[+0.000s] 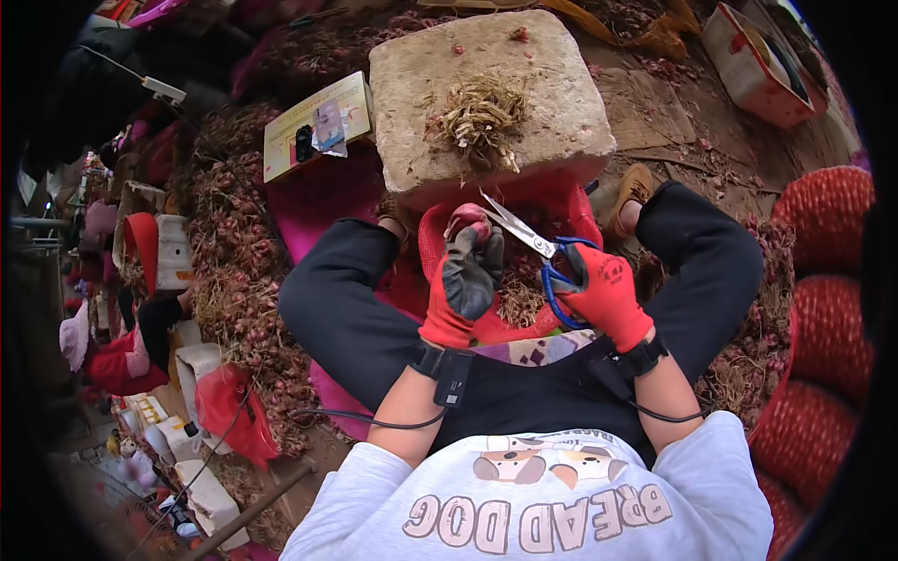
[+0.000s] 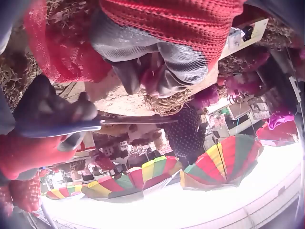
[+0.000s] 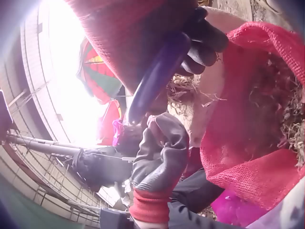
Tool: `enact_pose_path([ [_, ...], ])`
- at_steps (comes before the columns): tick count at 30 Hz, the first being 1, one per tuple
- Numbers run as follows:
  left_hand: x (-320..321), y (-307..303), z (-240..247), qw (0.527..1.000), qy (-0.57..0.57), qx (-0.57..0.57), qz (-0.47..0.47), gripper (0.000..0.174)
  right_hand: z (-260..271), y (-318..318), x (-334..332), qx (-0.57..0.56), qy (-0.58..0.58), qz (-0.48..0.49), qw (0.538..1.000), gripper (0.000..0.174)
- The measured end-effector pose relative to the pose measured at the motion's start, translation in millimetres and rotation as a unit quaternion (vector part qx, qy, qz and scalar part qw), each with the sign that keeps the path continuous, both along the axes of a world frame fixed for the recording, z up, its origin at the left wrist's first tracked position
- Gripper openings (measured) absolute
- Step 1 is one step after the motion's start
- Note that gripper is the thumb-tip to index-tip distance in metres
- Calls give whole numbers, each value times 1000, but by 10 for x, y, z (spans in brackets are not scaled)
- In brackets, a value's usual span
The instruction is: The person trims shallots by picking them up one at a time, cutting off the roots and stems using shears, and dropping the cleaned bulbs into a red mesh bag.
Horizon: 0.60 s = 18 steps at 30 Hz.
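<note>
Left fingers [image 1: 491,251] pinch red bulb [image 1: 467,221]; right fingers [image 1: 574,266] grip blue-handled scissors [image 1: 541,246]; shirt [image 1: 543,472] reads "BREAD DOG".

The person's left forearm [image 1: 404,416] and right forearm [image 1: 670,404], both bare below short pale-grey sleeves [image 1: 716,463], reach forward and angle inward, with a black strap [image 1: 645,355] round each wrist. The left hand [image 1: 470,273], in a red knitted glove [image 1: 446,323] coated dark grey over palm and fingers, turns its palm side up to the head camera, fingertips curled into a pinch. The right hand [image 1: 603,285], similarly gloved, shows its red back — thumb and fingers bent in a grip — near the left but apart.
</note>
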State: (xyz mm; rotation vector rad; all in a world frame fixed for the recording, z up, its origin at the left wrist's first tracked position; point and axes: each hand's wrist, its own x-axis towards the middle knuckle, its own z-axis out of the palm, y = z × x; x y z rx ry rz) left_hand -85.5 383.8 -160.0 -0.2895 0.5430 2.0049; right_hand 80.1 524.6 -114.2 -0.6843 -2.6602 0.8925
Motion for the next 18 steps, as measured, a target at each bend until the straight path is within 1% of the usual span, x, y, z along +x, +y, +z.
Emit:
enact_pose_path([
  [3, -18, -3, 66, 999, 31, 17, 17, 19, 73, -21, 143, -13, -33, 20, 999, 39],
  [7, -9, -5, 12, 1000, 22, 18, 11, 22, 11, -39, 199, -16, -29, 27, 999, 39],
  [10, 15, -16, -85, 999, -14, 49, 18, 17, 6, -40, 172, -14, -34, 25, 999, 38],
  [13, 15, -11, -91, 999, -7, 34, 20, 17, 12, -24, 164, -39, -36, 29, 998, 36],
  [18, 22, -6, -81, 999, -16, 37, 19, 17, 72, -24, 170, -29, -34, 19, 999, 31],
])
